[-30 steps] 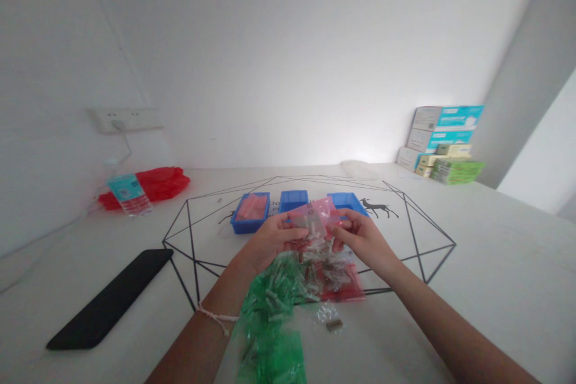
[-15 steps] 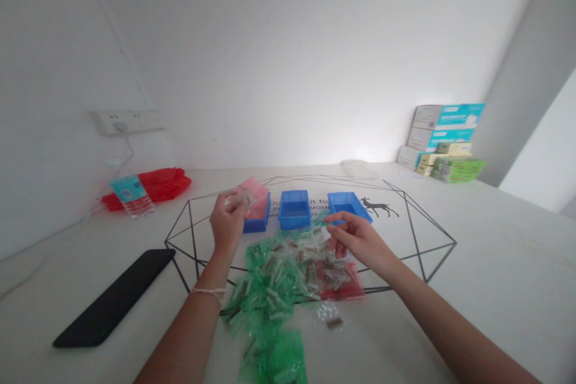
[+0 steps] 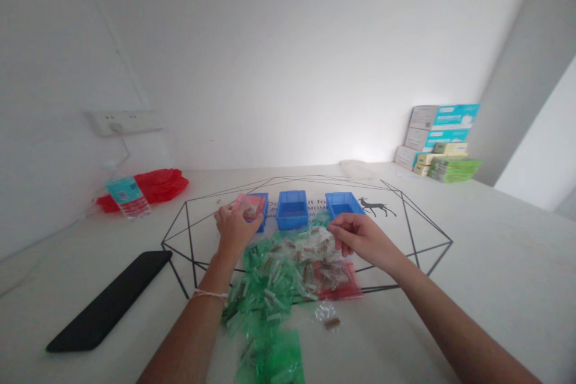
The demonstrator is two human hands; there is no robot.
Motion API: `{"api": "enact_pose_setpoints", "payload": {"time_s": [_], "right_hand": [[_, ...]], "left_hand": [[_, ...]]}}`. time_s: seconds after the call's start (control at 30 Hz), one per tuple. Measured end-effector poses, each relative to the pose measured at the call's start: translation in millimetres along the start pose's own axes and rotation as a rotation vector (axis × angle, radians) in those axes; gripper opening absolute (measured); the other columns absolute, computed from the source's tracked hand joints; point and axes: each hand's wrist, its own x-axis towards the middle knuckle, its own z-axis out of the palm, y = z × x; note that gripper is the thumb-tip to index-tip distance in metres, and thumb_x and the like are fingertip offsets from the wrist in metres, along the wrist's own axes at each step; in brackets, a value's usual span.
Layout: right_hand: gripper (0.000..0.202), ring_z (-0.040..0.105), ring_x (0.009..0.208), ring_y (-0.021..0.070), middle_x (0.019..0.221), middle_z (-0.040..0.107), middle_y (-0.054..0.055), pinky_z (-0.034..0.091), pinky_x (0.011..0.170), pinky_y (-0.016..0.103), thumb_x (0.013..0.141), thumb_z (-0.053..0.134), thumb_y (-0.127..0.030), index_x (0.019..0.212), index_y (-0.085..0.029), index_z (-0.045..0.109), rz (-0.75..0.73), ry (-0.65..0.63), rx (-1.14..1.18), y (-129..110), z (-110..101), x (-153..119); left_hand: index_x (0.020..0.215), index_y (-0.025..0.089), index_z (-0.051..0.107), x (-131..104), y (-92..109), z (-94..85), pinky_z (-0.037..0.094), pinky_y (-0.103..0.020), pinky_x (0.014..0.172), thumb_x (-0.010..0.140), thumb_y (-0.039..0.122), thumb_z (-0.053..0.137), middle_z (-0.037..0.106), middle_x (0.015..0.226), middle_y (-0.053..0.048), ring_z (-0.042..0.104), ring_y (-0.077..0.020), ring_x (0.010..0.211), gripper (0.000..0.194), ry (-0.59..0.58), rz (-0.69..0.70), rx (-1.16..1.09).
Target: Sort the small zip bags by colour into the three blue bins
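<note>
My left hand (image 3: 234,231) is at the left blue bin (image 3: 261,227), its fingers and thumb around a pink-red plastic bag (image 3: 249,203). The bag covers much of that bin's opening. My right hand (image 3: 362,240) hovers by the right blue bin (image 3: 344,201), over the right side of a pile. Its thumb and index finger are pressed together, and whatever lies between them is too small to tell. The pile holds green plastic bags (image 3: 270,288), small clear bags with brownish and pale pieces (image 3: 310,249), and a red bag (image 3: 348,288) at its right.
Between the other two stands a middle blue bin (image 3: 292,211). A loose brown piece (image 3: 332,323) lies near the front. A black flat pad (image 3: 110,303), a red bag (image 3: 164,186) and a blue-white pack (image 3: 128,197) are left. Stacked boxes (image 3: 438,132) stand back right.
My left hand has turned and lowered, and the pink-red bag has come down with it onto the left bin. My right hand's fingertips have drawn together, nearly in the same place.
</note>
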Motion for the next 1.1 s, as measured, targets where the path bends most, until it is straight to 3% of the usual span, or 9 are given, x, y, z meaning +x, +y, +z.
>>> {"api": "enact_pose_setpoints", "payload": {"time_s": [0.1,0.23,0.4,0.57,0.7,0.87,0.97,1.1], "right_hand": [[0.032,0.05,0.041,0.0101,0.048,0.057,-0.001,0.036,0.041,0.021,0.081,0.064,-0.042,0.062,-0.018,0.059,0.11,-0.111,-0.182,-4.6,-14.6,-7.2],[0.026,0.05,0.04,0.011,0.043,0.054,-0.001,0.034,0.039,0.021,0.068,0.073,-0.031,0.05,-0.017,0.059,0.393,-0.465,-0.393,-5.5,-27.9,-15.6],[0.009,0.049,0.043,0.0107,0.045,0.053,-0.005,0.033,0.04,0.021,0.055,0.073,-0.016,0.055,-0.018,0.064,0.403,-0.527,-0.462,0.7,-24.7,-13.0],[0.014,0.056,0.052,0.0126,0.054,0.059,-0.004,0.04,0.047,0.021,0.055,0.068,-0.009,0.066,-0.018,0.069,0.288,-0.518,-0.409,11.7,-20.8,-9.1],[0.018,0.06,0.056,0.015,0.057,0.064,-0.002,0.042,0.051,0.022,0.057,0.06,-0.007,0.067,-0.017,0.072,0.225,-0.543,-0.386,14.0,-19.7,-9.9],[0.017,0.056,0.056,0.0131,0.058,0.062,-0.002,0.04,0.051,0.022,0.065,0.056,-0.009,0.067,-0.017,0.071,0.085,-0.497,-0.342,-0.3,-19.6,-12.3],[0.009,0.053,0.057,0.0124,0.062,0.061,-0.002,0.04,0.053,0.023,0.071,0.06,-0.013,0.07,-0.018,0.068,-0.056,-0.385,-0.291,-8.1,-21.2,-12.5],[0.01,0.057,0.069,0.0152,0.077,0.065,0.002,0.046,0.064,0.027,0.082,0.062,-0.028,0.077,-0.019,0.064,-0.193,-0.153,-0.25,-12.0,-21.6,-10.8]], "left_hand": [[0.092,0.019,0.077,-1.4,1.0,-2.7,0.042,-0.048,0.099,0.075,0.047,0.067,0.062,0.119,-0.018,0.05,-0.0375,0.121,0.035,-0.006,0.035,-0.011],[0.1,0.021,0.073,-3.3,4.1,-4.6,0.036,-0.051,0.104,0.08,0.045,0.064,0.073,0.108,-0.012,0.063,-0.0328,0.108,0.033,-0.138,0.086,-0.061],[0.109,0.019,0.07,-5.8,7.4,-6.1,0.033,-0.055,0.104,0.082,0.047,0.062,0.073,0.113,-0.015,0.064,-0.0349,0.109,0.04,-0.199,0.083,-0.038],[0.109,0.017,0.07,-4.0,6.8,-8.1,0.031,-0.053,0.107,0.081,0.049,0.062,0.076,0.105,-0.016,0.068,-0.0344,0.103,0.043,-0.237,0.09,-0.008],[0.106,0.017,0.069,-3.7,5.6,-6.1,0.038,-0.049,0.102,0.081,0.047,0.063,0.075,0.104,-0.015,0.068,-0.034,0.102,0.04,-0.227,0.062,-0.018],[0.099,0.015,0.069,-5.0,9.3,-5.0,0.04,-0.045,0.102,0.074,0.044,0.069,0.069,0.115,-0.018,0.059,-0.0353,0.116,0.038,-0.065,0.093,-0.072],[0.099,0.017,0.07,-4.4,17.0,-11.7,0.038,-0.046,0.106,0.073,0.042,0.07,0.065,0.121,-0.017,0.054,-0.034,0.121,0.036,0.048,0.091,-0.194],[0.09,0.02,0.07,-5.8,33.6,-25.7,0.045,-0.041,0.101,0.075,0.043,0.067,0.07,0.108,-0.01,0.061,-0.0272,0.109,0.028,-0.006,0.08,-0.566]]}}
